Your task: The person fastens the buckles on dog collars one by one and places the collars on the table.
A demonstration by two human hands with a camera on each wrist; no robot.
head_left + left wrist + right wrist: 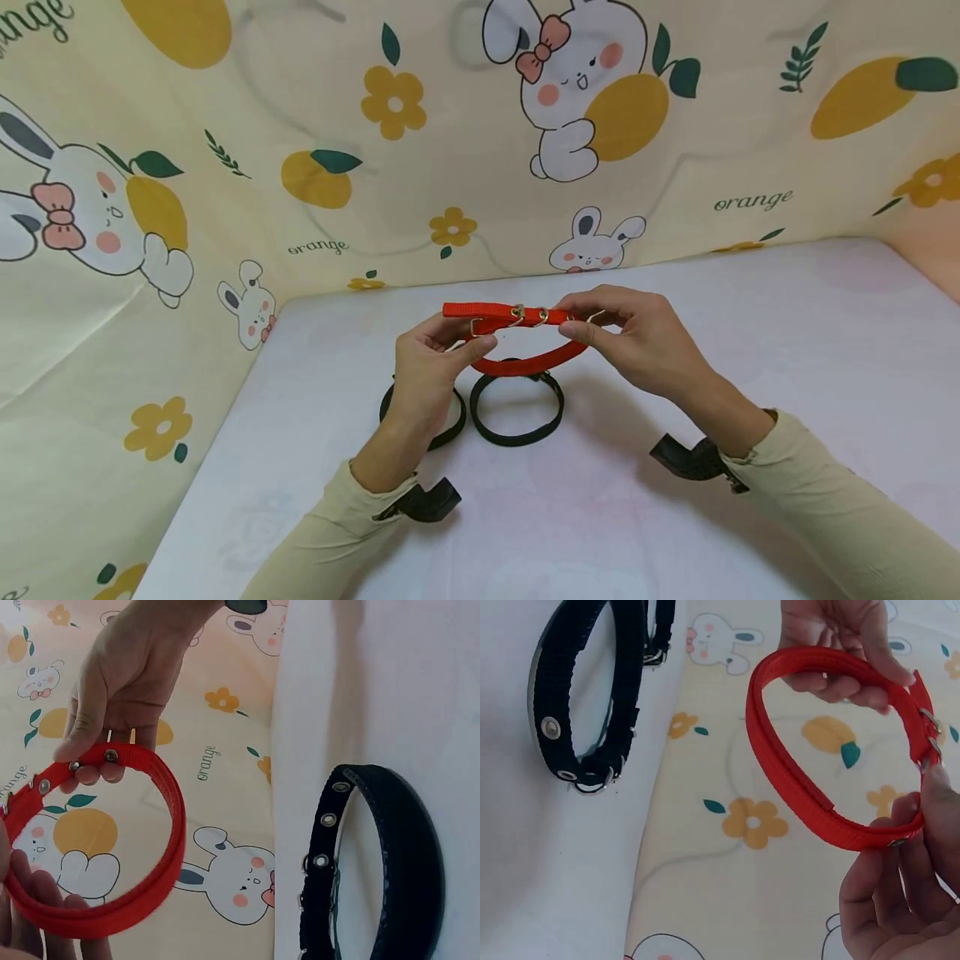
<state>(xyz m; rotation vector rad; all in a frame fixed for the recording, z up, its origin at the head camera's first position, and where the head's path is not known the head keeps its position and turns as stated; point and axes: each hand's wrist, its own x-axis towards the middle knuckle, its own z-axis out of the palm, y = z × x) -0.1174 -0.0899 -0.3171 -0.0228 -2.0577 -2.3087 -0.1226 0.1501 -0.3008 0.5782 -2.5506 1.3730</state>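
Note:
Both hands hold a red collar up above the white table. Its strap is looped and runs through a gold buckle. My left hand pinches the loop's left side just below the buckle. My right hand pinches the strap on the buckle's right, where the eyelets sit. In the left wrist view the red collar hangs between the right hand's fingers and my left fingertips. The right wrist view shows the red collar as a closed ring.
Two black collars lie buckled on the table under the hands, one in full view, the other half hidden behind my left hand. A cloth printed with rabbits and oranges walls the table at the back and left.

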